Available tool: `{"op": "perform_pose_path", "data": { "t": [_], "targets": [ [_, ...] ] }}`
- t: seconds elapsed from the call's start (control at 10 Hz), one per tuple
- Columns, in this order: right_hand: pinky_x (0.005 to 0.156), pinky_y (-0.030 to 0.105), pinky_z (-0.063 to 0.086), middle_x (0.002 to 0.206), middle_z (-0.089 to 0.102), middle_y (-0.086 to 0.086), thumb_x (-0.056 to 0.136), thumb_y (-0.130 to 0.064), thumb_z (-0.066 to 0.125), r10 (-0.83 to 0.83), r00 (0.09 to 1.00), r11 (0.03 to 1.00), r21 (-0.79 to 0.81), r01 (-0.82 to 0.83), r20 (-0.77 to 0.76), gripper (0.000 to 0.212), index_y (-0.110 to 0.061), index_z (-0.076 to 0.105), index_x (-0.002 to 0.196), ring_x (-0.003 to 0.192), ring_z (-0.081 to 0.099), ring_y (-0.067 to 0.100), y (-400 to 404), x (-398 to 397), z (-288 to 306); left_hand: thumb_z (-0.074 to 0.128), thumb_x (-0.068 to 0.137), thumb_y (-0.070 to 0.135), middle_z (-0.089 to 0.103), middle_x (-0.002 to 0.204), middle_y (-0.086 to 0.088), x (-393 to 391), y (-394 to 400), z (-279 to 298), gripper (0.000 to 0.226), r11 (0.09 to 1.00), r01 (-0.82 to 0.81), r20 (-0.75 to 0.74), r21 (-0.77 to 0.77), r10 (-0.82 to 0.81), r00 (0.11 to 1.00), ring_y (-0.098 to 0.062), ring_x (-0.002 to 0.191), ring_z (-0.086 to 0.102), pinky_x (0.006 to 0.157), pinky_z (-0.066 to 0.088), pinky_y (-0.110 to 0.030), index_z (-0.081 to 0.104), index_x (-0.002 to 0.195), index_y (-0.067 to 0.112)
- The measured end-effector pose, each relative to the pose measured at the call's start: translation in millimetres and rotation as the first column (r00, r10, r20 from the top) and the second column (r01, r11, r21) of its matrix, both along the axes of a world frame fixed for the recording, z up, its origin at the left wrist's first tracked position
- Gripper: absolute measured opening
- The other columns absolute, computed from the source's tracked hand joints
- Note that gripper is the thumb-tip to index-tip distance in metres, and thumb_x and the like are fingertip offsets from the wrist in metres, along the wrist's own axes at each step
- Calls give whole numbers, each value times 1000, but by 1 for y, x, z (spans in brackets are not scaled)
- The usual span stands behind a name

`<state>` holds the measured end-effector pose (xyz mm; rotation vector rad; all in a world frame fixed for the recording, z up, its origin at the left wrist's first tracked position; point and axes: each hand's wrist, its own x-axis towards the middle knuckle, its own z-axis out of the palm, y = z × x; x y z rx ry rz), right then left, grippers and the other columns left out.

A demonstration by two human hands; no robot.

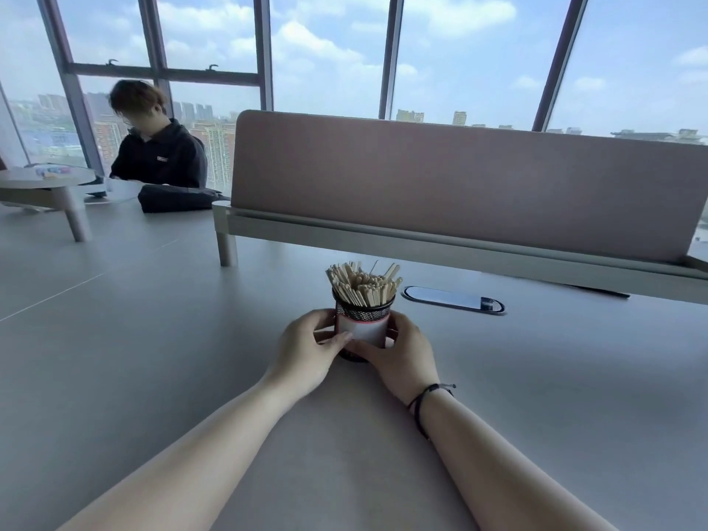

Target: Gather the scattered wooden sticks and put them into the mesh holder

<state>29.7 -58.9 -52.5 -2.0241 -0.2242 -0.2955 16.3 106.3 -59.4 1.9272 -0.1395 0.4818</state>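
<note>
While the left hand [306, 348] curls its fingers round the near left side of the mesh holder [363, 326], thumb laid across the pale label band, the right hand [402, 352] mirrors it from the other side, fingers wrapped behind and thumb tucked low at the base. Both hands grip the holder between them just below the middle of the frame. A two-sided clasp like this looks meant to steady or shift the holder without tipping it, since the load inside stands tall and top-heavy.

Packed upright in it, the wooden sticks [362, 283] fan out above the black rim, a few leaning past the others. No stick can be seen lying loose on the table, so the gathering appears done or nearly so. A dark cord bracelet [429, 394] circles the right wrist.

Underneath is a broad grey table [153, 339], smooth and matt, with an oval cable port [454, 299] set into it just right of the holder. Behind that, a pinkish divider screen [459, 185] crosses the right and middle of the frame on a pale rail. At upper left a person in a dark hoodie [161, 155] sits bent over the desk, a dark pouch [176, 198] beside them. Tall windows [325, 51] show cloudy sky and distant buildings.
</note>
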Motion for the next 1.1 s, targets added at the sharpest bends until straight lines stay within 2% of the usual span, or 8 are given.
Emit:
{"op": "perform_pose_path", "data": {
  "t": [0.1,0.3,0.5,0.7,0.8,0.9,1.0,1.1],
  "targets": [
    [79,26,53,106,72,-11,65,-47,86,-23,1000,1000,-5,23,-1,56,-25,65,112,96,67,8,5,27,1,72,88,20,74,110,15,29,0,0,26,998,-40,-9,57,40,999,17,95,62,76,42,-1,72,114,23],
    [79,26,52,105,71,-8,65,-49,84,-43,999,999,-20,43,9,56,-22,66,110,97,66,10,7,75,-2,71,88,26,73,114,13,76,0,2,27,995,-34,-39,91,38,999,6,97,66,87,49,-14,72,115,24],
    [78,26,49,101,68,-11,67,-49,84,-41,999,997,-68,42,22,57,-22,64,113,93,63,8,2,97,-2,72,87,27,74,112,11,99,1,0,26,993,-55,-20,104,57,998,2,100,67,83,48,-12,73,113,23],
    [82,32,55,105,72,-8,66,-58,81,-23,1000,994,-105,25,11,60,-22,64,112,95,66,10,3,108,-3,72,86,33,75,109,8,106,1,-1,24,981,-109,-59,162,120,991,-5,100,68,86,52,-25,74,107,22],
    [79,32,54,103,72,-7,67,-61,78,-36,999,990,-137,37,7,59,-22,64,109,94,66,12,5,106,0,70,85,40,76,100,7,103,-1,1,24,958,-179,-76,226,201,977,-12,97,68,76,49,-26,74,96,19],
    [78,31,51,107,71,-4,69,-63,76,-56,998,983,-176,54,-7,63,-21,61,113,97,66,16,6,101,1,69,85,41,76,91,2,97,-5,6,27,940,-214,-79,264,242,967,-22,92,67,78,54,-35,71,84,14],
    [71,30,42,111,68,1,74,-56,74,-82,996,971,-228,74,-25,56,-19,54,111,102,63,23,6,89,6,71,86,37,76,103,-3,91,-6,8,23,949,-229,-94,216,254,963,-22,100,68,84,51,-30,72,97,17],
    [75,29,37,124,63,9,81,-43,73,-83,996,957,-282,67,-45,54,-13,46,117,116,57,30,2,75,4,71,87,36,75,110,-3,84,-3,8,36,956,-253,-114,150,271,956,-17,100,68,85,46,-26,69,114,14]
  ]
}}
